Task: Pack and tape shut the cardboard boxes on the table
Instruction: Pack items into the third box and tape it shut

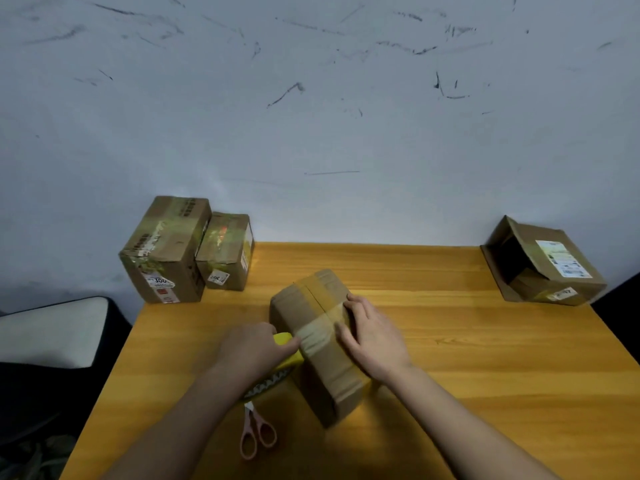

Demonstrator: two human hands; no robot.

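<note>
The box you are taping (318, 344) lies near the middle of the desk (467, 341), a little toward its near edge, with brown tape (317, 336) crossing its top and running down its left side. Your right hand (372, 336) lies flat on the top of that box, fingers straight and pressing on the tape, so this grip is wide and holds nothing. Your left hand (254, 346) sits just beside the box's left face, its grip curled round a yellow tape dispenser (277, 368) that touches the box where the tape comes down. Pink-handled scissors (257, 433) lie on the desk near the near edge, below the dispenser. Two taped boxes (166, 251) stand together at the far left corner, and an open box (543, 265) lies tipped at the far right corner.
</note>
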